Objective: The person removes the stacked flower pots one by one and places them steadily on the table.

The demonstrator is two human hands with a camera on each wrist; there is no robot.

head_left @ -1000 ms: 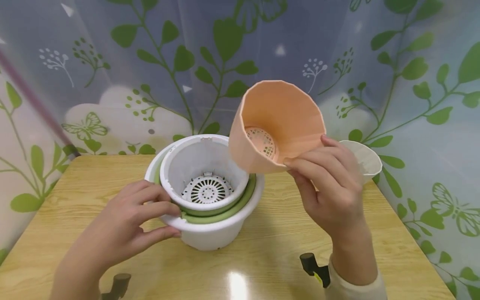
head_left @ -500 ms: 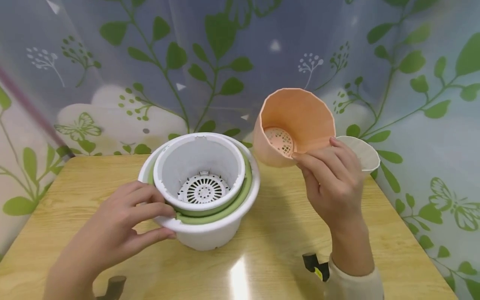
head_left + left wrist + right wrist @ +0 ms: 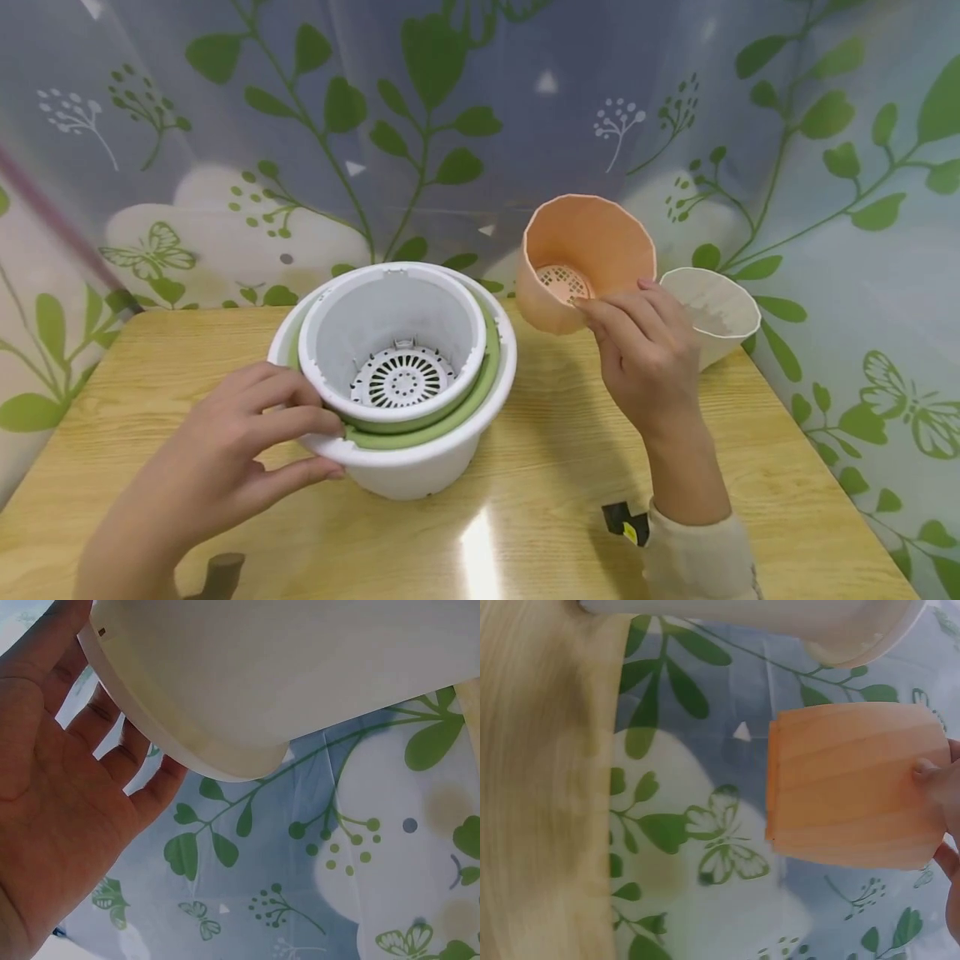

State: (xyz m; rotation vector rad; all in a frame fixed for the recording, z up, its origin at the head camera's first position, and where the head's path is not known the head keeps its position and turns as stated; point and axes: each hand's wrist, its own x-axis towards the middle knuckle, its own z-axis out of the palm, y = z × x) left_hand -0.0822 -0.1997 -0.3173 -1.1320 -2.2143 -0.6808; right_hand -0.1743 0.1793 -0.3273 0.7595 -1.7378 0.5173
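Observation:
My left hand [image 3: 243,433] grips the near-left rim of a large white plastic flowerpot [image 3: 412,477], thumb outside below the rim and fingers over it. A green pot [image 3: 431,435] is nested in it. Inside that sits a smaller white pot [image 3: 390,312] with a slotted bottom. My right hand [image 3: 648,354] pinches the rim of a peach-orange flowerpot [image 3: 600,242], tilted with its mouth toward me and holes showing in its bottom. The orange pot [image 3: 855,784] hangs above the table in the right wrist view, apart from the white pots.
A cream flowerpot [image 3: 712,304] stands at the table's right back, just behind my right hand. The wooden table [image 3: 540,500] ends at a leaf-patterned curtain [image 3: 300,100]. Dark mounts [image 3: 626,523] show by the wrists.
My right hand has carried the orange pot rightward and down, away from over the white pots. More of the cream pot now shows. The left hand keeps its grip on the rim.

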